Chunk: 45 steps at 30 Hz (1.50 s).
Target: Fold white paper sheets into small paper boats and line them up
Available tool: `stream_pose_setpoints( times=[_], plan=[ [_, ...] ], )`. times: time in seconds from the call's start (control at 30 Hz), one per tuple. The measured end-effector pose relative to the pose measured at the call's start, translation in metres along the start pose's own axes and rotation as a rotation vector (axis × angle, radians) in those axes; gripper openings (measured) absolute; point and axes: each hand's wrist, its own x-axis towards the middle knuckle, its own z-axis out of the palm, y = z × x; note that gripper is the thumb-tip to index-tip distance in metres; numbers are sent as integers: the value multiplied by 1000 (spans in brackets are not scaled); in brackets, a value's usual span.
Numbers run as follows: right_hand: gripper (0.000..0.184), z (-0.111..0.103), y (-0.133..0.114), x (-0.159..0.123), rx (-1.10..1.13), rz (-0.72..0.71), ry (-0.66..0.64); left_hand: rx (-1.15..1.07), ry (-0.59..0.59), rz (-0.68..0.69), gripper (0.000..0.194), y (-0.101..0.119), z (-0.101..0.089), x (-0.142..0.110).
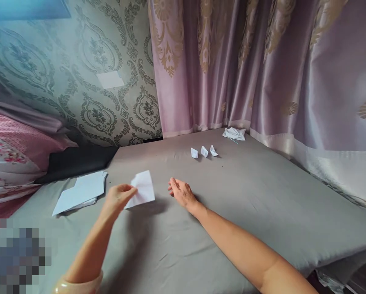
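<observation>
My left hand (118,198) pinches a small white sheet of paper (144,188) by its near left edge and holds it tilted just above the grey cloth, where it casts a shadow. To the right of the sheet, my right hand (182,192) rests low over the cloth, fingers loosely curled together with nothing visible in them. A stack of white paper sheets (86,188) lies left of my left hand. Beyond my right hand, three small folded paper boats (204,151) stand in a short row.
A grey cloth (232,245) covers the wide flat surface. At its far corner lies a pile of white folded paper (234,133) with a thin, light-coloured stick (234,141) beside it. Pink curtains (183,102) hang behind. Black fabric (79,162) lies at the left edge.
</observation>
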Motion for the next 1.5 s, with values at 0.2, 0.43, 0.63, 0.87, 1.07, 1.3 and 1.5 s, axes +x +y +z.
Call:
stream_pose_setpoints(
  times=[0.2, 0.43, 0.63, 0.87, 1.07, 1.3, 1.5],
  plan=[
    [43, -4, -1, 1, 28, 60, 55, 204, -148, 60, 18, 23, 69, -14],
    [12, -5, 2, 4, -43, 95, 124, 237, -88, 450, 31, 10, 88, -22],
    [22, -18, 3, 12, -92, 151, 130, 317, -188, 795, 65, -11, 102, -24],
    [28, -25, 8, 18, -143, 139, 58, 454, -192, 932, 64, -22, 104, -15],
    [26, -33, 14, 22, -186, 99, 0, 549, -260, 919, 65, -15, 97, -15],
    [20, -41, 2, 17, -309, 110, 3, 554, -245, 908, 56, -12, 98, -17],
    [18, -41, -1, 12, -430, 111, 28, 582, -231, 873, 52, 3, 90, -25]
  ],
)
